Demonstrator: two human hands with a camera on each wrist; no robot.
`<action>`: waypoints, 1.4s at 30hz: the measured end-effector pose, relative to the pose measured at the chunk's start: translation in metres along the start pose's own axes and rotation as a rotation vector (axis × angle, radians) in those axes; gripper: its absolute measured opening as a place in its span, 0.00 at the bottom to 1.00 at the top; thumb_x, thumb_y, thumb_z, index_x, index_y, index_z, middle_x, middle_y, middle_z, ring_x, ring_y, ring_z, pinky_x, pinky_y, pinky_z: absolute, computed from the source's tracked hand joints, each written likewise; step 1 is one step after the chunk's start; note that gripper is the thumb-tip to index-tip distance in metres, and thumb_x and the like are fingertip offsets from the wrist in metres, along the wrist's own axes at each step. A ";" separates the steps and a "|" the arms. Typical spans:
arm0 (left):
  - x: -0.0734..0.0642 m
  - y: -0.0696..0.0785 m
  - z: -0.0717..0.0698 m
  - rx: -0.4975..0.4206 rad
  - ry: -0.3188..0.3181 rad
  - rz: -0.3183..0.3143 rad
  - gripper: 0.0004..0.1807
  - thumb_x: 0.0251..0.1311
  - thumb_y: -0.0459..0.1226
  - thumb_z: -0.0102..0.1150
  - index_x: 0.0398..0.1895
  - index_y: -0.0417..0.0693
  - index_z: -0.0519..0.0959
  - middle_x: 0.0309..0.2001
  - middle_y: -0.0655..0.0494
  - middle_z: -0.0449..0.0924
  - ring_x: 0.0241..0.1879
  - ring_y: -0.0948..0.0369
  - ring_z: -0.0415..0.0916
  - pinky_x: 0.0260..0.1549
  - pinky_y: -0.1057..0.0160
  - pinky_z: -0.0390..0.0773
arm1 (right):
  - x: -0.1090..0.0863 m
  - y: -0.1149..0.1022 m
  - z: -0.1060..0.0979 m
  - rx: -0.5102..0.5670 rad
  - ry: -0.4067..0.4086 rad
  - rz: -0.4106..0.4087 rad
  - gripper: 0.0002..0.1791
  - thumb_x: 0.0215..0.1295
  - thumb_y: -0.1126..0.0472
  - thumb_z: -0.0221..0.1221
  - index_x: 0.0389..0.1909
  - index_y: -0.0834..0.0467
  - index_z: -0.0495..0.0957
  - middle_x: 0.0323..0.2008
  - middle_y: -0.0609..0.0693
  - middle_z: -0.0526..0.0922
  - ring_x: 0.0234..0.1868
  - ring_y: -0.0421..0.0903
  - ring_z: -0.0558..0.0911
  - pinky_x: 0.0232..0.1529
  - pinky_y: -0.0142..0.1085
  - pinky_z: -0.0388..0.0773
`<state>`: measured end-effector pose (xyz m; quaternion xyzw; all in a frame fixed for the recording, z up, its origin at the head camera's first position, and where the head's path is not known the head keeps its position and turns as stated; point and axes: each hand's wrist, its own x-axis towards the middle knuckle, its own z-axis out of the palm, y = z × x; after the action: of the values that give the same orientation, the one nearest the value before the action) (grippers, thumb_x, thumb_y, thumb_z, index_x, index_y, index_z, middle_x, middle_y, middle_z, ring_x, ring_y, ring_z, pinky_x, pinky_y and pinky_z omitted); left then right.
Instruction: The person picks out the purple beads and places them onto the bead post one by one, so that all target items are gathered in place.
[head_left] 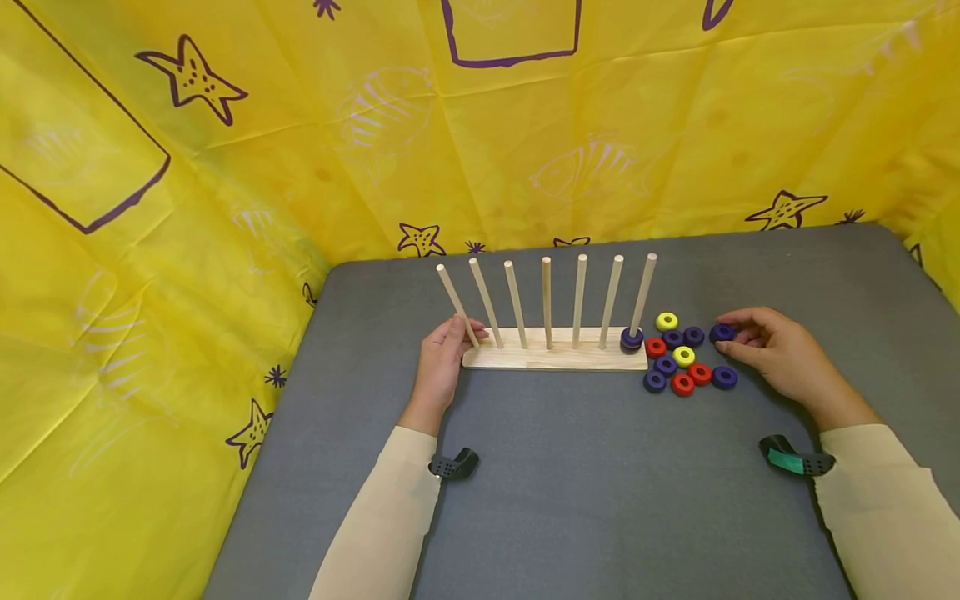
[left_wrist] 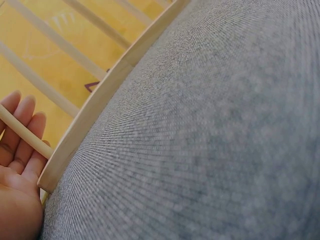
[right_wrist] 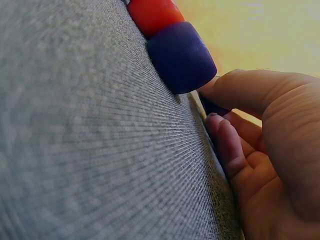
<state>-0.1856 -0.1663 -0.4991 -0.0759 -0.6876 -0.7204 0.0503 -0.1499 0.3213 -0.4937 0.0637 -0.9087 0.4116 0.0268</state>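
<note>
At the left, the left hand (head_left: 441, 358) touches the end of the wooden board (head_left: 555, 359), with its fingers loosely extended behind the leftmost peg (head_left: 450, 287); it seems to steady rather than to squeeze. The support is at one end only, so a push at the other end could turn the board, and a sideways pull could loosen this peg. In the middle, tall pegs could catch a sleeve that passes low. At the board's right end, the red ring (head_left: 655, 353) lies very near and could be pushed by any shift. Farther right, the right hand (head_left: 776, 350) pinches a dark blue ring (head_left: 722, 331) between thumb and fingers. The ring is small and rounded, so a pinch at its edge may let it slip and roll. The other blue ring (right_wrist: 182, 57), just beside the thumb, could be knocked.

As for the look, the board is pale, flat and long, and carries seven plain round pegs; the outer ones appear to lean outward. At the base of the rightmost peg (head_left: 643, 292) sits dark blue, perhaps two rings; their number is hard to tell. Then come the loose rings, in blue, red and yellow, thick and smooth, lying flat on the grey table (head_left: 570, 483).
</note>
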 end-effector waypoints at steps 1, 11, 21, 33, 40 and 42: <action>0.000 0.000 0.000 0.001 0.000 0.000 0.26 0.89 0.44 0.47 0.50 0.24 0.82 0.46 0.40 0.87 0.51 0.46 0.86 0.59 0.53 0.80 | 0.000 0.000 0.000 -0.002 0.005 -0.001 0.17 0.73 0.65 0.72 0.58 0.65 0.83 0.41 0.58 0.81 0.35 0.44 0.75 0.33 0.27 0.72; 0.001 -0.001 0.001 -0.007 0.002 0.000 0.26 0.89 0.43 0.47 0.50 0.23 0.82 0.46 0.34 0.85 0.50 0.46 0.86 0.59 0.51 0.79 | -0.002 -0.003 0.001 -0.006 0.064 -0.040 0.16 0.71 0.68 0.72 0.56 0.66 0.84 0.43 0.59 0.80 0.36 0.40 0.74 0.35 0.23 0.71; 0.000 -0.001 0.001 -0.003 0.000 0.003 0.27 0.89 0.44 0.47 0.50 0.24 0.82 0.45 0.42 0.87 0.49 0.48 0.86 0.59 0.52 0.80 | -0.003 -0.010 0.002 0.042 0.114 -0.082 0.16 0.68 0.73 0.73 0.54 0.67 0.84 0.42 0.59 0.79 0.36 0.36 0.74 0.36 0.20 0.71; 0.001 -0.001 0.000 0.002 -0.001 -0.003 0.27 0.89 0.45 0.48 0.50 0.24 0.82 0.46 0.38 0.86 0.51 0.45 0.85 0.57 0.55 0.80 | -0.003 -0.023 0.002 0.084 0.143 -0.113 0.16 0.65 0.75 0.73 0.52 0.67 0.84 0.42 0.55 0.79 0.37 0.36 0.75 0.38 0.18 0.72; 0.001 -0.001 0.000 0.005 -0.002 -0.003 0.27 0.89 0.45 0.47 0.50 0.24 0.82 0.46 0.38 0.86 0.50 0.47 0.86 0.58 0.55 0.80 | -0.003 -0.031 0.000 0.073 0.138 -0.123 0.16 0.66 0.75 0.73 0.53 0.67 0.84 0.42 0.56 0.78 0.37 0.37 0.75 0.37 0.18 0.72; 0.001 0.000 0.000 0.005 -0.001 -0.005 0.27 0.89 0.45 0.47 0.50 0.25 0.82 0.46 0.39 0.86 0.50 0.47 0.86 0.59 0.54 0.80 | -0.004 -0.034 -0.001 0.074 0.134 -0.120 0.16 0.67 0.75 0.73 0.53 0.67 0.84 0.43 0.56 0.78 0.38 0.38 0.75 0.37 0.19 0.72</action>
<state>-0.1863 -0.1665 -0.4992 -0.0745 -0.6897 -0.7187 0.0484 -0.1413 0.3000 -0.4677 0.0912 -0.8835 0.4461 0.1100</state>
